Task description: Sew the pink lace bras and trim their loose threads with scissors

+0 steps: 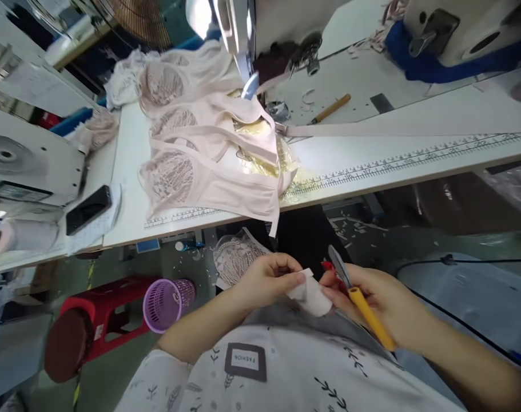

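Observation:
My left hand (271,280) pinches the edge of a pale pink bra piece (315,297) above my lap. Fingertips of my right hand (372,297) meet the other side of that fabric. Across the same hand lies a small tool with a yellow handle (372,320) and a grey metal blade pointing up and away; its exact kind is unclear. Something red (335,277) shows by the right fingers, partly hidden. A lace bra cup (238,257) rests on my lap beyond the left hand. Both hands are closed.
Pale pink lace bras (209,177) lie overlapped on the white table (131,149), beside a sewing machine (281,28). A printed ruler (372,166) runs along the front edge. A wooden-handled tool (333,107), phone (88,210), purple basket (163,306) and red stool (101,320) are around.

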Available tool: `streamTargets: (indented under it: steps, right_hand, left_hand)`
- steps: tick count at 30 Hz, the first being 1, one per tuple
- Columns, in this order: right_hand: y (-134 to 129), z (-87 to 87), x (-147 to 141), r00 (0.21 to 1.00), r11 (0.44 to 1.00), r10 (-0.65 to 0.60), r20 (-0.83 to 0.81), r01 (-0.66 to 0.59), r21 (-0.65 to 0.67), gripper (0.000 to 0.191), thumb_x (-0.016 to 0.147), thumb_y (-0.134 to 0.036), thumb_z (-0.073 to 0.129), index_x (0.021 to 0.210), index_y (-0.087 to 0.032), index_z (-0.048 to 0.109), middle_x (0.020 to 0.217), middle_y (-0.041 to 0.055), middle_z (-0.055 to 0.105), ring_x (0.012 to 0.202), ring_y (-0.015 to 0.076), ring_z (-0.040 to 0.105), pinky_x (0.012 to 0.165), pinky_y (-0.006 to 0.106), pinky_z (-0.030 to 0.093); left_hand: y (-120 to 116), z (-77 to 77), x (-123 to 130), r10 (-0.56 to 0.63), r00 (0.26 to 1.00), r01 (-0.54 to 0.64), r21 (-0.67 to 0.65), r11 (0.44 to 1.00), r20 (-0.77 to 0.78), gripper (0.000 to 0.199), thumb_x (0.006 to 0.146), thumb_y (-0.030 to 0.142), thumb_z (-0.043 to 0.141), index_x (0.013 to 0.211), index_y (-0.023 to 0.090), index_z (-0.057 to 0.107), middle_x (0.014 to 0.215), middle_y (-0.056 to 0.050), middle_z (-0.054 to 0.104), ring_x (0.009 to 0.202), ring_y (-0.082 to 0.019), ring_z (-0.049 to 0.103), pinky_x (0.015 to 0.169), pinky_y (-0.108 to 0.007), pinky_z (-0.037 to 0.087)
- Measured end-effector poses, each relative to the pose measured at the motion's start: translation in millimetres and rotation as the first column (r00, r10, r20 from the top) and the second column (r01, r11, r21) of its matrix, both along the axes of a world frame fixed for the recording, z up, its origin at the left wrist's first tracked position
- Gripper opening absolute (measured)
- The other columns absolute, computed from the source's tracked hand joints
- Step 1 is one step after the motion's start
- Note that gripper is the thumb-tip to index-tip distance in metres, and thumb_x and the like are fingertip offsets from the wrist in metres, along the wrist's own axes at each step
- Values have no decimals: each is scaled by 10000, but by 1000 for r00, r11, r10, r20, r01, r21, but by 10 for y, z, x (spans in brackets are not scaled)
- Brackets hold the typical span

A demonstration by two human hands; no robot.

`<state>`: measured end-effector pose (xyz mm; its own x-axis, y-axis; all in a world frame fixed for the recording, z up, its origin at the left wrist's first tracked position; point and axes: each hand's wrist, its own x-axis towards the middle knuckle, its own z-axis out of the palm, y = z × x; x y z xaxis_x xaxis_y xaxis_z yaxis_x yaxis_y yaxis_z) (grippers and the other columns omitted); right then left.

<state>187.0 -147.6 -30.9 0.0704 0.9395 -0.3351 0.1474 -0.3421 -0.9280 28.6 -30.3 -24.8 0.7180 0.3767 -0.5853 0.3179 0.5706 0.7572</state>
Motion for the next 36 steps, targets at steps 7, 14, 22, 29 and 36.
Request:
streamTargets:
  steps: [7, 14, 22, 29, 36]
  right_hand:
    - [-147, -71, 548, 932, 935, 354, 83, -351, -51, 501, 823, -705, 412, 846, -213, 508, 733, 15, 497, 621, 153, 473, 548, 274, 410]
    - [-329, -70, 672, 786, 816, 575, 226, -531, -228, 450, 855, -662, 387, 761, -225, 438, 709, 12, 476, 590, 157, 433, 542, 284, 354]
    - [-222, 193, 563, 814, 714, 574, 87, -445, -540, 346, 856, -564, 337, 723, -246, 358, 632, -18, 409, 430, 105, 330, 410, 257, 291]
    - [-212, 228, 552, 833, 692, 546, 84, -393, -606, 296, 805, -499, 476, 716, -242, 359, 651, -25, 380, 480, 110, 339, 417, 241, 300]
    - [-296, 76, 530, 879, 736, 467, 93, -329, -592, 345, 845, -526, 423, 679, -229, 360, 639, -17, 430, 507, 114, 321, 458, 241, 279]
  left_hand:
    - [-38, -46, 115, -144, 989, 145, 92, 985, -21, 303, 691, 417, 680, 690, 145, 547, 602, 28, 492, 535, -65, 408, 512, -200, 324]
    - [-46, -63, 206, -116, 980, 152, 237, 959, -162, 142, 741, 285, 593, 696, 151, 576, 578, 34, 499, 526, -77, 429, 507, -199, 344]
    - [-45, -64, 269, -118, 971, 163, 211, 964, -209, 146, 743, 268, 596, 664, 152, 554, 573, 39, 494, 518, -75, 424, 498, -199, 339]
    - [-36, -55, 273, -124, 975, 152, 149, 977, -185, 144, 746, 263, 601, 661, 160, 547, 590, 33, 522, 523, -76, 437, 521, -206, 362]
    - [-40, -90, 269, -108, 980, 128, 118, 985, -165, 138, 741, 259, 611, 673, 152, 558, 590, 29, 531, 525, -74, 442, 532, -202, 381]
